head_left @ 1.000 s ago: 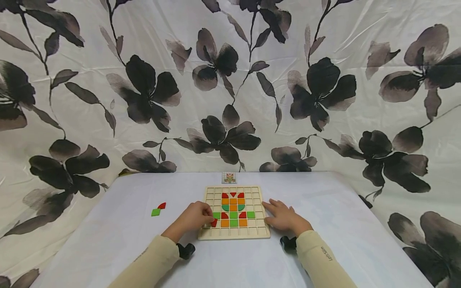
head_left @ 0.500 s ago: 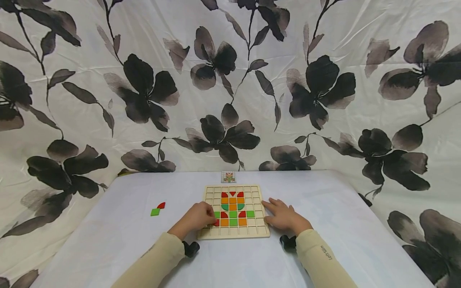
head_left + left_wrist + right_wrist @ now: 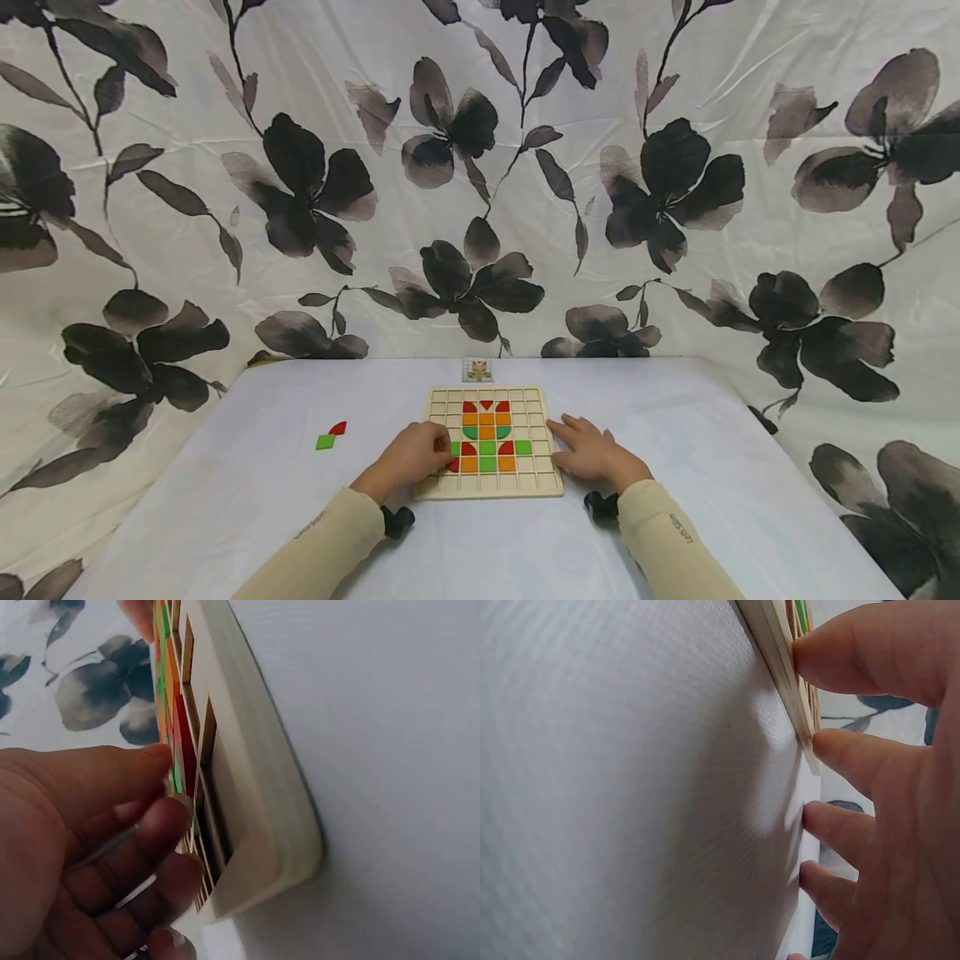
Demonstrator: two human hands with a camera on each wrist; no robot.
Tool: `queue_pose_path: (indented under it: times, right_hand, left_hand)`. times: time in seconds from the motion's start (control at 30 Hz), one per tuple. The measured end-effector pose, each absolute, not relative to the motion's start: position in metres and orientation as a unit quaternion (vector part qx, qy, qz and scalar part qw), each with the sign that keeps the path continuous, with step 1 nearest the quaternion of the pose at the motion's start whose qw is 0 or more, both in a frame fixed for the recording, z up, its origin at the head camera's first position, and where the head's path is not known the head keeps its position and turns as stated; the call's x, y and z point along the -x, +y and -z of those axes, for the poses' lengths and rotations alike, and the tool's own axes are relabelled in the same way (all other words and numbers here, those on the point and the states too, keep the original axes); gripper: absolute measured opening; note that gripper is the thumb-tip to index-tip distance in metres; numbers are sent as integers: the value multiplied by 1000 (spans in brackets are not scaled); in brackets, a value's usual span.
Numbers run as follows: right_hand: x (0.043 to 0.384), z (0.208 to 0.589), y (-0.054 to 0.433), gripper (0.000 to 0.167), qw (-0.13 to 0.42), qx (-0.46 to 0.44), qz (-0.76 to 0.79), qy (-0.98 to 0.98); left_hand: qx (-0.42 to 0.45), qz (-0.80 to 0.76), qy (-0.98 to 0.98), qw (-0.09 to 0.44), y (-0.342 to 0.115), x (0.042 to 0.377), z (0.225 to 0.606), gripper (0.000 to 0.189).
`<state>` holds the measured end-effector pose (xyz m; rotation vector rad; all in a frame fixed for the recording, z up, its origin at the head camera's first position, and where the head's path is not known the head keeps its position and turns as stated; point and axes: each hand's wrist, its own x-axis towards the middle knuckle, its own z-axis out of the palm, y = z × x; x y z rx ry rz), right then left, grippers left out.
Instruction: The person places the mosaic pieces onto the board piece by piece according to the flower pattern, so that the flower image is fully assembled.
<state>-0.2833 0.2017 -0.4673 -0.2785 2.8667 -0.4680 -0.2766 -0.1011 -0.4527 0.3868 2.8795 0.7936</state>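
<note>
A pale wooden grid board (image 3: 532, 483) lies on the table, holding a pattern of red, orange and green tiles. My left hand (image 3: 408, 457) is at the board's left side, thumb and index finger pinching at a red quarter-circle tile (image 3: 453, 466). In the left wrist view that red tile (image 3: 184, 739) sits in a grid cell with the fingertips right at its edge; the other fingers are loosely bent. My right hand (image 3: 592, 454) rests at the board's right edge with fingers spread. Its thumb (image 3: 832, 664) and index finger touch the wooden rim in the right wrist view.
Left of the board lie a loose green square tile (image 3: 325, 442) and a loose red quarter-circle tile (image 3: 339, 427). A small pattern card (image 3: 477, 370) lies behind the board. A floral curtain (image 3: 480, 167) hangs beyond the table's back edge.
The red tile at my left fingers was tilted across the grid and now lies in a cell beside the orange tile. My left hand shifted slightly right; the right hand stayed put.
</note>
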Motion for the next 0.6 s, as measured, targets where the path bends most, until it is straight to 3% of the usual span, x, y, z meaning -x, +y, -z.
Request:
queue_pose_path:
  times: [0.33,0.6]
  right_hand:
    - [279,466,203,62,114,91,162,976]
    - [280,462,200,62,118,97,163,975]
  left_hand:
    - [-49,-198,979,-3,-152,296,434,11]
    - [-8,-81,997,-14,-210,303,433,35]
